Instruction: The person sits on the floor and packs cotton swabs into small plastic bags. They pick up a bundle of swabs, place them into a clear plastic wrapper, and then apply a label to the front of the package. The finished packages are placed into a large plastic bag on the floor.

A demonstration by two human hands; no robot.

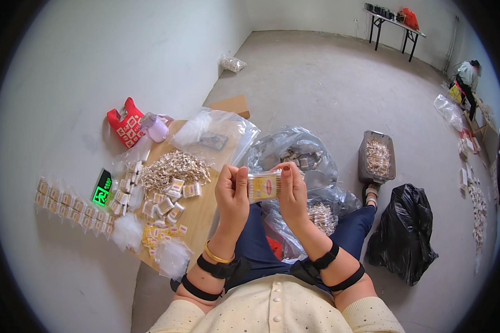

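Between both hands, above my lap, is a small clear packet of cotton swabs (264, 187) with a yellow and red label card. My left hand (232, 191) pinches its left edge, thumb on top. My right hand (292, 191) grips the right edge the same way. To the left, a heap of loose cotton swabs (175, 170) lies on the wooden table (203, 213). Near it are filled packets (164, 205), yellow label cards (158, 236) and clear empty bags (173, 258). More loose swabs (321, 218) lie in clear plastic over my lap.
A large clear bag (294, 141) with packets stands ahead. To the right are a grey bin of swabs (378, 157) and a black bag (404, 233). Packet rows (75, 210), a red bag (126, 123) and a lilac jug (155, 129) are left. Another person (468, 77) bends far right.
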